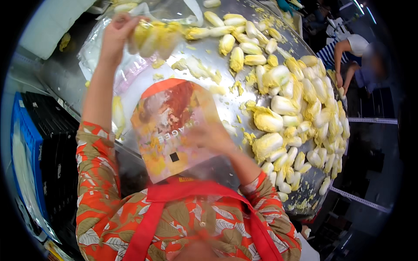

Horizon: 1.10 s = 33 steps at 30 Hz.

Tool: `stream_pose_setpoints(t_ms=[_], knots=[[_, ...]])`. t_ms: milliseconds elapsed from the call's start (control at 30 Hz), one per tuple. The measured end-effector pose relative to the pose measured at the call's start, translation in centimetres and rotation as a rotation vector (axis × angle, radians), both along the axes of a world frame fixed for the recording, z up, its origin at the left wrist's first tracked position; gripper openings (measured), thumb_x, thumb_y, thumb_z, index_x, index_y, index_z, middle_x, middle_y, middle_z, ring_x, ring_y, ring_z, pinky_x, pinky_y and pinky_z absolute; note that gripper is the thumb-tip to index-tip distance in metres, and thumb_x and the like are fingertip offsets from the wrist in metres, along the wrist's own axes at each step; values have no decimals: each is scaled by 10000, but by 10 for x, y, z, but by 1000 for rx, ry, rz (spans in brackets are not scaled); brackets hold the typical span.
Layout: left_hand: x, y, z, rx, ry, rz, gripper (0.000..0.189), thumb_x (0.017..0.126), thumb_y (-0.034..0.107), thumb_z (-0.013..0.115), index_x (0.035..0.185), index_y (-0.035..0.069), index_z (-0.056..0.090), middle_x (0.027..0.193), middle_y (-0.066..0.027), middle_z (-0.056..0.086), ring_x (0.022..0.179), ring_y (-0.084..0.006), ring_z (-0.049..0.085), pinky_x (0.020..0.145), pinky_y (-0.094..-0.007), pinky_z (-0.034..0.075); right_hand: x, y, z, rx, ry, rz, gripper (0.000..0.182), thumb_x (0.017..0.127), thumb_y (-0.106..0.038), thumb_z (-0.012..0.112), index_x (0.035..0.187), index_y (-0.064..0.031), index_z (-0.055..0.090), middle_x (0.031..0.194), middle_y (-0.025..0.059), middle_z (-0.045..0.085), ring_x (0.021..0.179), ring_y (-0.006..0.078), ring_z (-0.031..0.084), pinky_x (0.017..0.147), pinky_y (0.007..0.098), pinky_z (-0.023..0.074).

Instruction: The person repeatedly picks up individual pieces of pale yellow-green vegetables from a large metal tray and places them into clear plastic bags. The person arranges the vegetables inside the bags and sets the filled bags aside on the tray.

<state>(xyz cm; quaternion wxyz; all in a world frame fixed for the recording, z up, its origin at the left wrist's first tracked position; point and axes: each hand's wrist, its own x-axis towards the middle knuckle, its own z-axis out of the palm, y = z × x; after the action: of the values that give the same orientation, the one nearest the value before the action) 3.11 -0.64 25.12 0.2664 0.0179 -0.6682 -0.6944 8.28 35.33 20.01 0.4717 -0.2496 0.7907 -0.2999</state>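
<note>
My left hand is raised at the upper left, its fingers closed on the top of a clear plastic bag. Small yellow-leaved napa cabbages show through the bag, blurred by motion. My right hand is also blurred, in front of a floral printed panel that bears lettering. Whether its fingers hold anything is not clear. Under the left hand lies a stack of clear plastic bags. A single cabbage rests beside my left forearm, near the edge of the metal table.
A large heap of napa cabbages covers the table's right side, among loose leaf scraps. Stacked black crates and a blue crate stand at the left. Another person works across the table at the upper right.
</note>
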Motion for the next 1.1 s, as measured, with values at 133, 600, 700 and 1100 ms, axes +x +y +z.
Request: stream_pose_setpoints(t_ms=[133, 600, 700, 1100], knots=[[-33, 33, -22, 86, -27, -137, 147, 930, 141, 645, 871, 119, 512, 1083, -117, 718, 926, -111, 618, 806, -242, 464, -162, 14, -35, -271, 967, -566, 407, 826, -286, 741, 1151, -54, 662, 1120, 179, 649, 1053, 335, 615, 890, 415, 488], [34, 110, -105, -193, -233, -214, 205, 855, 52, 669, 789, 78, 477, 1142, -81, 695, 1164, -232, 616, 1133, -452, 332, -236, 14, -86, 268, 1361, -109, 722, 701, -155, 729, 1379, -149, 481, 1030, 150, 572, 1024, 341, 547, 852, 458, 454], [86, 115, -116, -451, -216, -249, 161, 810, 33, 668, 803, 76, 512, 1140, -66, 693, 1254, -254, 559, 1166, -509, 280, -223, 24, -86, 83, 1441, 44, 739, 688, -103, 721, 1384, -166, 482, 1023, 154, 557, 993, 341, 556, 838, 450, 458], [205, 131, -48, -790, -439, -583, 516, 749, 113, 677, 1256, 100, 583, 1505, -135, 415, 1446, -389, 262, 1186, -549, 176, -103, 105, -4, -1063, -491, -953, 638, 881, -244, 600, 1424, 21, 394, 1288, 202, 565, 1031, 250, 605, 834, 359, 498]])
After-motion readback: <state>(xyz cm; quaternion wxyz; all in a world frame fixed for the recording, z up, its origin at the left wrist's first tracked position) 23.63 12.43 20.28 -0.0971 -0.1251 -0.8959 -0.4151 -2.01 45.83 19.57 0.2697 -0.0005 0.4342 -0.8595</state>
